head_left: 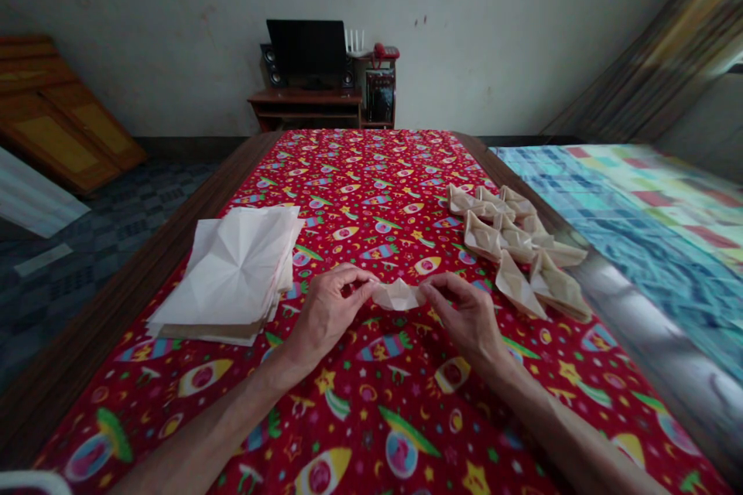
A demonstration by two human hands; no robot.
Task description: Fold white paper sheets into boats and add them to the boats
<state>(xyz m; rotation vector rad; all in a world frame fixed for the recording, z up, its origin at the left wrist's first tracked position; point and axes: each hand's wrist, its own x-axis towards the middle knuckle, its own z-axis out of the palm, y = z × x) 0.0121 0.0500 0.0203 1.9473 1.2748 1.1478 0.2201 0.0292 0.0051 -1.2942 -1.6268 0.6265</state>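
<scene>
A small folded paper boat (399, 295), cream in colour with a peak in its middle, is held over the red patterned cloth. My left hand (333, 305) pinches its left tip between thumb and forefinger. The right tip is pinched the same way by my right hand (467, 313). To the left lies a stack of creased paper sheets (232, 271), the top one marked with fold lines that meet at its centre. Several finished paper boats (511, 236) of the same kind sit grouped on the right side of the cloth.
The red cloth (371, 209) covers a long brown-edged table. Along its right side is a bed with a checked sheet (627, 232). At the far wall a desk (307, 97) carries a monitor (307, 50) and speakers. A wooden cabinet (63, 116) stands at the left.
</scene>
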